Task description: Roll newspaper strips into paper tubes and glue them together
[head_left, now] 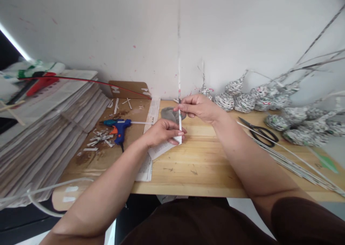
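Observation:
A thin newspaper tube stands nearly upright over the wooden table, its upper length faint against the wall. My right hand pinches it between thumb and fingers. Lower down, my left hand is closed on the tube's bottom end, where the tube runs into a flat strip of newspaper. That strip slants down to the left over another newspaper sheet. Behind my hands lies a grey, rounded, soft-looking thing, partly covered by my fingers.
On the left, a blue glue gun lies on stained cardboard near paper scraps and a tall newspaper stack. To the right are black scissors, loose paper tubes and several woven paper bulbs along the wall.

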Tool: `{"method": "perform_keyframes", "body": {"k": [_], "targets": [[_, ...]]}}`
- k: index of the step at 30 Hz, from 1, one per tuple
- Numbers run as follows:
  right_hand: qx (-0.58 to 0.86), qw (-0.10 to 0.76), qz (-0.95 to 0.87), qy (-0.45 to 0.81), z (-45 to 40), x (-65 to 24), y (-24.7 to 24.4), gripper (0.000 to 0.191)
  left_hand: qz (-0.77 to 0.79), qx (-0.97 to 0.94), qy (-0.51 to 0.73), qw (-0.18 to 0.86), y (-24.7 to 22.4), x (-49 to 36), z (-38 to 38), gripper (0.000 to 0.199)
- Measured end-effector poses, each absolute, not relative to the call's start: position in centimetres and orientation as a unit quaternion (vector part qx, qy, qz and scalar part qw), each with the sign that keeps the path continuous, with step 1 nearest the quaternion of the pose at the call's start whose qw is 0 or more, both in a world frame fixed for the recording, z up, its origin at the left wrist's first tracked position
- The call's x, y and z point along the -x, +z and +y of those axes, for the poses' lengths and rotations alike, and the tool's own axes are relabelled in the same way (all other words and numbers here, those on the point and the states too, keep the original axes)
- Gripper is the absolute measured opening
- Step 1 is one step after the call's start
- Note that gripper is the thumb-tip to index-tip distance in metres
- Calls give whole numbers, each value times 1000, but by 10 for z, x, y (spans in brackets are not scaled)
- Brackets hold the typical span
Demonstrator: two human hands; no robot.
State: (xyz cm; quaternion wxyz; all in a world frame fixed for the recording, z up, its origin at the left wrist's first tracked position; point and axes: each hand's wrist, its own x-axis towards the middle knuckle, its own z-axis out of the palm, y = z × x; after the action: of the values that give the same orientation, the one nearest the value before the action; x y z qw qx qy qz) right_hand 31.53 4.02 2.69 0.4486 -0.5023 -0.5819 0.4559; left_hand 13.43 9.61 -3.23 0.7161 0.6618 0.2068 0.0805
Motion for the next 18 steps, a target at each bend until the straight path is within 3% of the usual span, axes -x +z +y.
{"method": "perform_keyframes", "body": {"k": [3,8,13,18], "targets": [[523,495,-555,416,41,-314,26,35,209,-662,83,715,-32,-134,96,30],[503,458,-587,439,40,-314,27,33,211,-664,89,712,-32,-135,96,30],[518,506,-565,395,39,-315,28,37,217,-661,88,713,-32,-135,96,31],[515,462,-579,432,37,-316,31,32,216,-658,86,716,-30,-135,95,30]]}}
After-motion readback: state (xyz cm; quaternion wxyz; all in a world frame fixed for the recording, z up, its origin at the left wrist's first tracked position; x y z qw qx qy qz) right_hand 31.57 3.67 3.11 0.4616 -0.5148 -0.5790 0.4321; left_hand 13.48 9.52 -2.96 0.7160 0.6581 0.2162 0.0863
